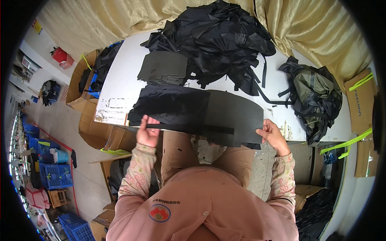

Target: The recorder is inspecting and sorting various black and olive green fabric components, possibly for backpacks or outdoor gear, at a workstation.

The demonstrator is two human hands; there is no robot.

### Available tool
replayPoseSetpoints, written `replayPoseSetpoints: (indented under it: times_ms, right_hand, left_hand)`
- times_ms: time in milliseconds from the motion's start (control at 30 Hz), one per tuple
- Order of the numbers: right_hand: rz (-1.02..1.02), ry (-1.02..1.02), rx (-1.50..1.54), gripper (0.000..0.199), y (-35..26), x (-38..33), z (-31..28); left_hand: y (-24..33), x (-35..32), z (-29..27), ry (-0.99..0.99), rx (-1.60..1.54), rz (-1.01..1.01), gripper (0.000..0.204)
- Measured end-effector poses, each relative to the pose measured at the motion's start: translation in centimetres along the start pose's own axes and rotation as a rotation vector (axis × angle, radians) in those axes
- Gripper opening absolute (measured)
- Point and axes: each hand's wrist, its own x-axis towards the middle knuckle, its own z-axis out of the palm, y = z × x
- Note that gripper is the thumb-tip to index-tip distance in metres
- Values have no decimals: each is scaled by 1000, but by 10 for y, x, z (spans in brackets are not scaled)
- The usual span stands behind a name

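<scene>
On the white table's near edge lies a long piece of black fabric (173, 105), with a smooth dark grey sheet (237, 114) at its right end. A narrow black strap (193, 128) runs along the near side of both. My left hand (148, 131) is at the left end, palm turned up, its bent fingers closed round the strap beside the fabric's edge. At the right end my right hand (272, 135) pinches the grey sheet's edge between thumb and fingers. Just beyond the fabric sits a stack of dark grey sheets (165, 66).
A large heap of black fabric pieces (217, 40) covers the far part of the white table (110, 104). Another black and olive bundle (315, 94) lies at the right. Cardboard boxes (94, 124) stand at the left; blue crates (58, 176) are farther off. Gold curtains (108, 20) hang behind.
</scene>
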Motion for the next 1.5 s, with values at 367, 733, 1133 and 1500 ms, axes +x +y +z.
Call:
replayPoseSetpoints:
  times_ms: [367,733,1133,1500]
  right_hand:
    - [126,-33,30,22,24,7,11]
    - [-294,207,-395,27,28,102,-33]
    - [-548,77,-248,12,-149,134,22]
    - [-983,-268,5,17,-333,27,88]
  left_hand:
    - [92,70,43,-179,518,374,44]
    - [42,74,54,-101,1239,951,48]
    - [-12,5,166,-869,1281,663,46]
    - [-33,-16,260,-639,1007,674,39]
